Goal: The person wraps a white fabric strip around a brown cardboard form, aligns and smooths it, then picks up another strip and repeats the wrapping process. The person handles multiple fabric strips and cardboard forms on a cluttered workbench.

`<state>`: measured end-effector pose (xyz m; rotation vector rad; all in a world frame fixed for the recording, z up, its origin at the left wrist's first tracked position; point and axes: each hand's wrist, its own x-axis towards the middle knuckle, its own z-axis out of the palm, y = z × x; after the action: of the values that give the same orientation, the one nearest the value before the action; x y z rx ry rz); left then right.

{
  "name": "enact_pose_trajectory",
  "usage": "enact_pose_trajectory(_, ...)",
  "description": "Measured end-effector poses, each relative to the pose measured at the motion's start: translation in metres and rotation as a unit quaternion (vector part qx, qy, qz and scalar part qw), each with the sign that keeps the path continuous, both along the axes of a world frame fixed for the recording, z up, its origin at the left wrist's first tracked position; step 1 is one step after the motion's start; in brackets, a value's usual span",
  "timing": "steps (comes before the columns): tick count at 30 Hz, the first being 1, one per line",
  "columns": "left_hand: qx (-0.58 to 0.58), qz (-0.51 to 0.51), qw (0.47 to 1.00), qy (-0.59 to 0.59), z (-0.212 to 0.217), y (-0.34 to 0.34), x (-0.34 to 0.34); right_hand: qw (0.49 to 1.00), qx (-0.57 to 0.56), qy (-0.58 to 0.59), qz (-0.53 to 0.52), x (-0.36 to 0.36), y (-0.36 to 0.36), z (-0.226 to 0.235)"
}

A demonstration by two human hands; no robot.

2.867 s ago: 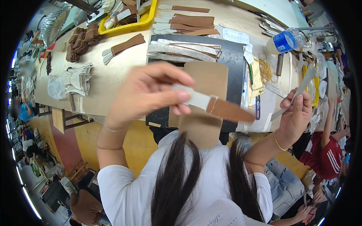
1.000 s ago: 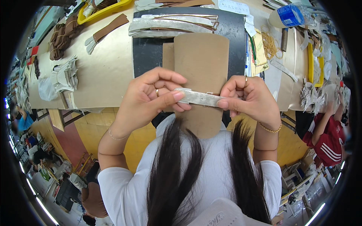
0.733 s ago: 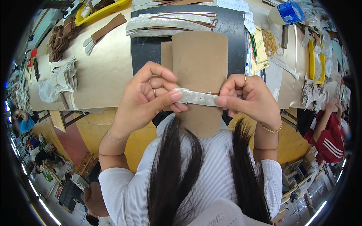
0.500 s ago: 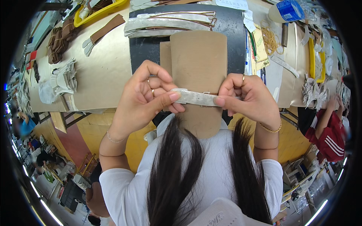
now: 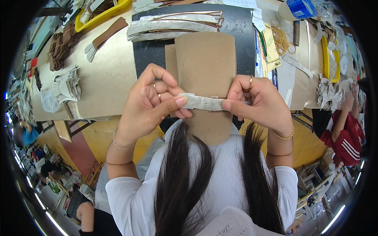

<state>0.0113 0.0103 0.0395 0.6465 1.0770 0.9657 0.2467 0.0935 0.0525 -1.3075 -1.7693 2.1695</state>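
Observation:
My left hand [image 5: 154,98] pinches one end of a whitish-grey strap [image 5: 203,103] between thumb and fingers. Its other end is in the closed thumb and fingers of my right hand [image 5: 256,98]. Held level, the strap crosses in front of a tan board [image 5: 206,67] with rounded ends, which reaches over the table edge toward my lap. A brown edge and a small metal frame, perhaps a buckle, show along the strap's upper side near my right fingers. What lies behind the strap is hidden.
On the black mat [image 5: 157,51] lie several similar straps [image 5: 177,26]. Brown strips [image 5: 112,31] and pale bundled pieces [image 5: 67,86] are on the left. Rubber bands [image 5: 281,39], pens and a blue-labelled jar [image 5: 301,10] stand right. A person in red [image 5: 346,137] is at far right.
Both hands keep their grip on the strap, almost still. The view has shifted slightly. At lower left, another person's arm has changed place.

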Motion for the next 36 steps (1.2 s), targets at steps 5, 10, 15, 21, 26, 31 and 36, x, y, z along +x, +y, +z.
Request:
enact_pose_trajectory(5,-0.001,0.015,1.000,-0.021,-0.005,-0.004,0.001,1.000,0.000,-0.027,0.013,0.004,0.000,-0.001)
enact_pose_trajectory(10,0.050,0.042,0.997,-0.039,-0.010,-0.009,-0.012,0.998,0.057,0.038,0.013,0.017,0.002,0.007)
enact_pose_trajectory(15,0.059,0.057,0.997,-0.013,-0.015,-0.015,-0.030,0.999,-0.034,0.028,-0.027,0.019,0.000,0.010)
enact_pose_trajectory(21,0.049,0.058,0.997,-0.032,-0.034,-0.015,-0.031,0.990,-0.097,0.055,-0.084,0.018,-0.007,-0.003)
enact_pose_trajectory(26,0.045,0.054,0.996,-0.053,-0.044,-0.014,-0.030,0.989,-0.097,0.073,-0.086,0.018,-0.009,-0.008)
enact_pose_trajectory(31,0.033,0.039,0.995,-0.081,-0.056,-0.010,-0.028,0.991,-0.068,0.091,-0.076,0.021,-0.010,-0.009)
enact_pose_trajectory(36,0.043,0.025,0.993,-0.105,-0.063,-0.009,-0.027,0.997,0.015,0.043,-0.068,0.017,-0.011,0.000)
